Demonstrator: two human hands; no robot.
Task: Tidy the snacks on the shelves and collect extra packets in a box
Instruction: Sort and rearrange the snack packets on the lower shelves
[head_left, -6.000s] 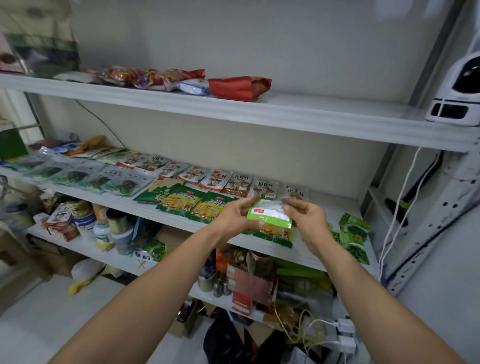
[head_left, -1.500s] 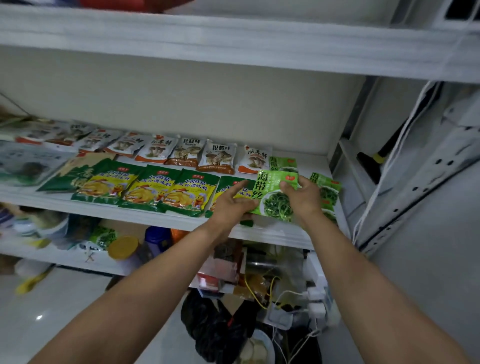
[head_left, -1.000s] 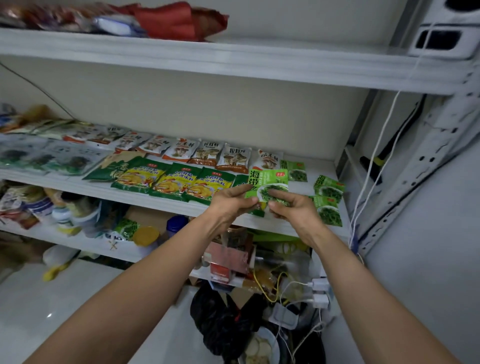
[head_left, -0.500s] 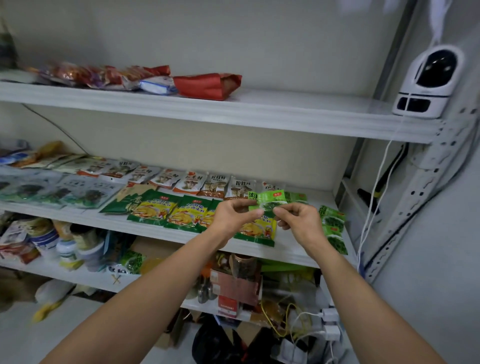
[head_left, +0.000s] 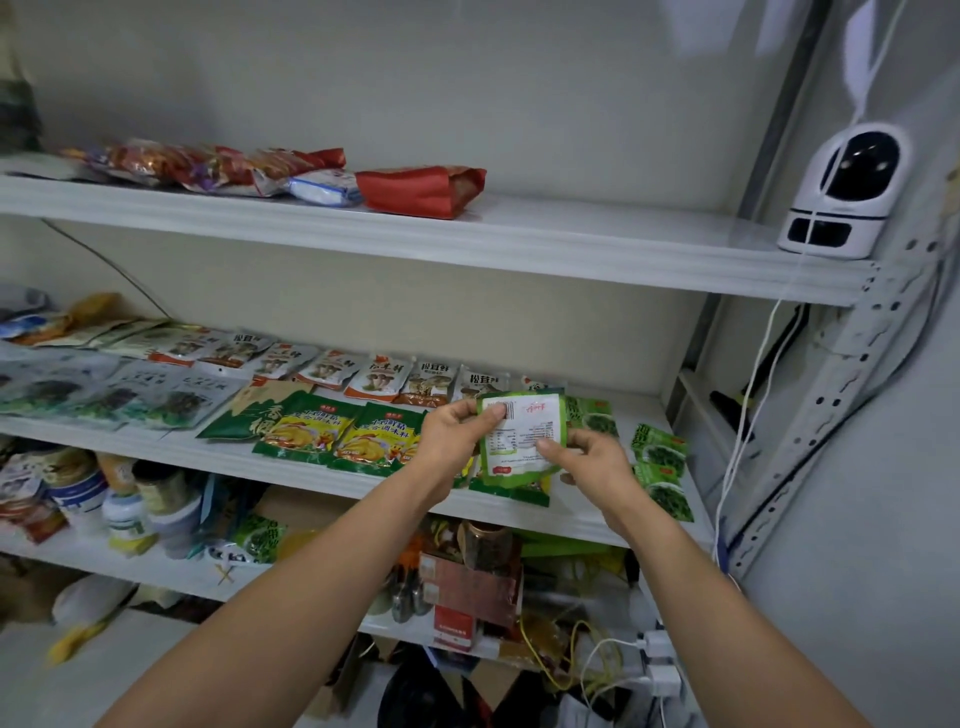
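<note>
A small green snack packet (head_left: 521, 436) is held upright in front of the middle shelf (head_left: 519, 514), its white printed back facing me. My left hand (head_left: 457, 439) pinches its upper left corner. My right hand (head_left: 592, 460) pinches its lower right edge. Behind it on the shelf lie green-and-yellow packets (head_left: 343, 434) in a row, mushroom packets (head_left: 374, 376) further back, and small green seaweed packets (head_left: 660, 465) at the right end.
The top shelf (head_left: 571, 244) carries red packets (head_left: 421, 189) and a white camera device (head_left: 836, 192) at its right end. Jars and tins (head_left: 124, 509) crowd the lower shelf. Cables and plugs (head_left: 654, 670) hang at lower right beside the metal upright (head_left: 831, 395).
The packet was lifted off the shelf and turned over, so its white back now faces me instead of its green front. Both hands kept hold of it.
</note>
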